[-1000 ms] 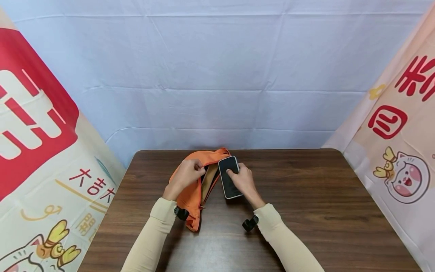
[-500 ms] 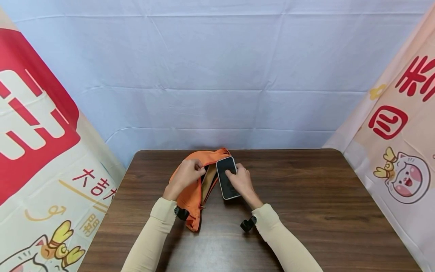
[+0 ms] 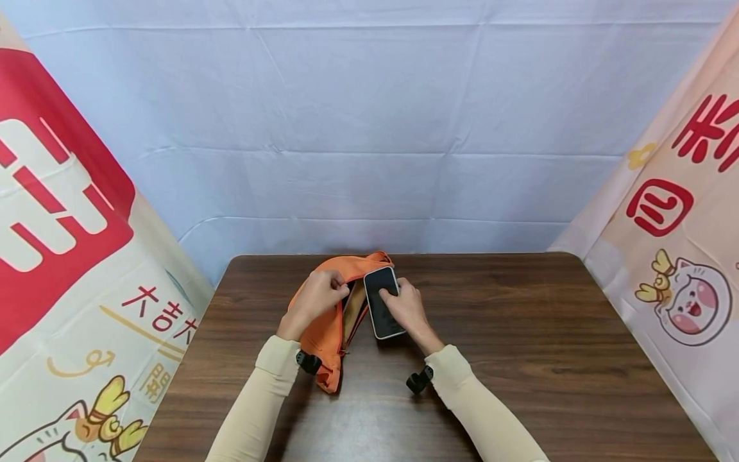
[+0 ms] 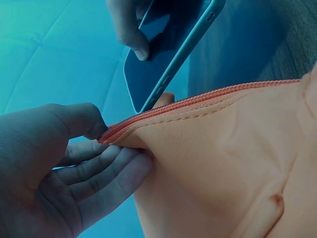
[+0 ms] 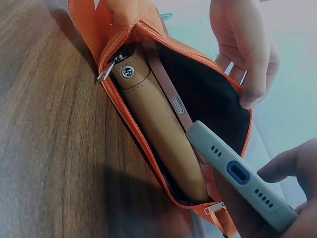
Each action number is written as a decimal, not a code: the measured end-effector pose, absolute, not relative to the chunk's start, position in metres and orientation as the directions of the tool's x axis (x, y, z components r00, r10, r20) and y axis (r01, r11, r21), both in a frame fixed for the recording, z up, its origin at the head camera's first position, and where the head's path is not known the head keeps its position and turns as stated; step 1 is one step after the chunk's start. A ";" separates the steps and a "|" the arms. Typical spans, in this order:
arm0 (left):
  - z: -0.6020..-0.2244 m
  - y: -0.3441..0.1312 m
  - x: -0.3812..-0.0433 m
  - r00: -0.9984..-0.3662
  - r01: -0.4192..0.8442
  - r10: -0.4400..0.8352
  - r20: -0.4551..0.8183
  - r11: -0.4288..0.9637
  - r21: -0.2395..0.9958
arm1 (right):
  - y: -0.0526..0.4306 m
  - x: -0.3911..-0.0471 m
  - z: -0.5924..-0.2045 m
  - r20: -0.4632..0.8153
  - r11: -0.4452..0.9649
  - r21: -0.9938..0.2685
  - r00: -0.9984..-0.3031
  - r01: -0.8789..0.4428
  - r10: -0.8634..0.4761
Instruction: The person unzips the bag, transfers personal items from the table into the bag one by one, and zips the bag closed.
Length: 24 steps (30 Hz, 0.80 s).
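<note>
An orange zippered bag [image 3: 320, 337] lies on the table with its zip undone. My left hand [image 3: 314, 298] pinches the zipped edge of its opening between thumb and fingers. My right hand [image 3: 410, 306] grips a smartphone [image 3: 376, 311] in a pale case, thumb over the dark screen and fingers behind. The phone overlaps the right side of the bag's mouth in the head view. Seen from the right wrist, its port end hangs at the opening. Inside the bag sit a tan leather case [image 5: 158, 134] with a round snap and a pinkish flat item [image 5: 171, 94] with an oblong slot.
The bag rests on a dark wooden table [image 3: 519, 333], near its back edge. A pale cloth [image 3: 369, 128] hangs behind, and printed banners [image 3: 681, 256] stand at both sides. A metal zip pull [image 5: 105, 73] hangs at one end of the opening.
My right hand has shifted the phone slightly left, further over the bag's opening. My left hand and the bag have stayed in place.
</note>
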State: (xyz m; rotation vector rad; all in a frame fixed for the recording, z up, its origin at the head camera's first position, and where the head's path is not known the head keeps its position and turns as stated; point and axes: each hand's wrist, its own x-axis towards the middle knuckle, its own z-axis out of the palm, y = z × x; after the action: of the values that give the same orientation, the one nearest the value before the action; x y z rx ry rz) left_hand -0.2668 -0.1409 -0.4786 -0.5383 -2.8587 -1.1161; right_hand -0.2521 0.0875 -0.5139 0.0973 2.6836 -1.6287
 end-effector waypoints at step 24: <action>-0.485 -0.141 -0.269 -0.937 0.338 0.311 0.161 0.685 0.645 | 0.081 -0.255 -0.519 -0.034 0.462 -0.886 -0.999 0.043 0.029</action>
State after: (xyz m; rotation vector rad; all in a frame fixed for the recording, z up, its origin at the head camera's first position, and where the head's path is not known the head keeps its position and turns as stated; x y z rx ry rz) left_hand -0.2695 -0.1410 -0.4846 -0.5485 -2.8480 -1.1018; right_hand -0.2549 0.0813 -0.5195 0.0656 2.6744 -1.6201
